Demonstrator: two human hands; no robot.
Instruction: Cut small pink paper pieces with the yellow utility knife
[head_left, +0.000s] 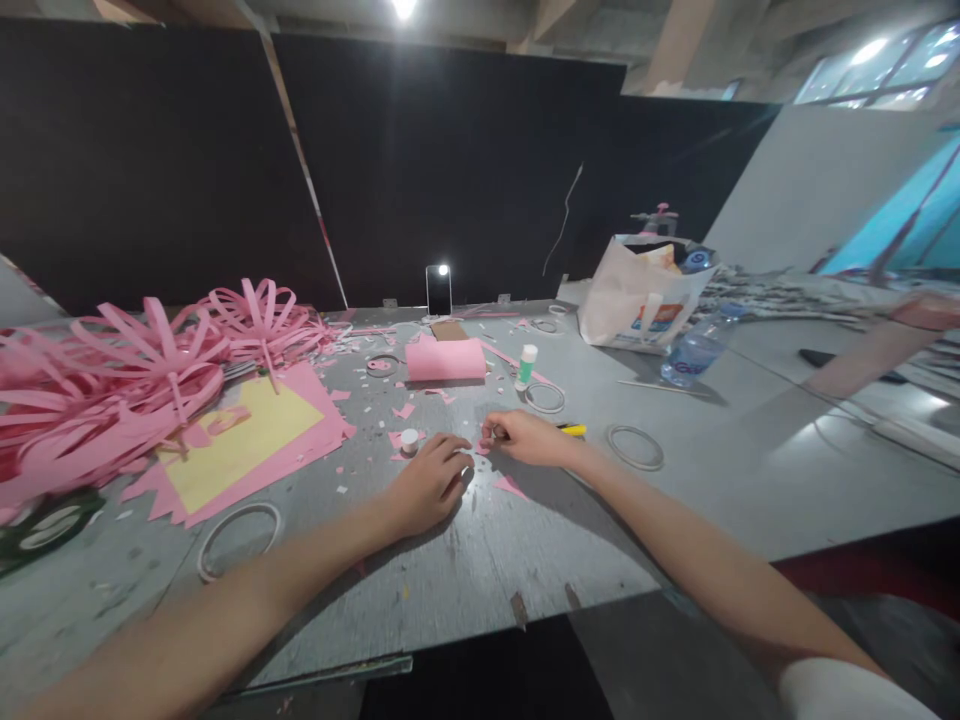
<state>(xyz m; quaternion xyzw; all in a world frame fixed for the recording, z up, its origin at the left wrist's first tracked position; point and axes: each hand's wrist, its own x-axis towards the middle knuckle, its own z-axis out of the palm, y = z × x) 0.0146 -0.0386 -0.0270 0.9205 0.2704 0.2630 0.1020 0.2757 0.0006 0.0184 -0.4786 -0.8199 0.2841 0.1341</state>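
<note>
My left hand [429, 483] rests on the grey table [480, 560] with its fingers curled down over something I cannot make out. My right hand [525, 437] lies just to its right, fingers pinched together around a small pink paper scrap [482, 447]. A white cap [409, 440] stands just left of my left hand's fingers. A yellow pen [573, 430] shows behind my right hand. More pink scraps [511, 487] lie below the hands.
Pink cut-paper flowers [150, 370] and a yellow sheet on pink paper [240, 440] fill the left. A pink paper roll [446, 360], glue stick [526, 366], wire rings [634, 447], phone [439, 290], white bag [637, 295] and water bottle [694, 350] stand farther back.
</note>
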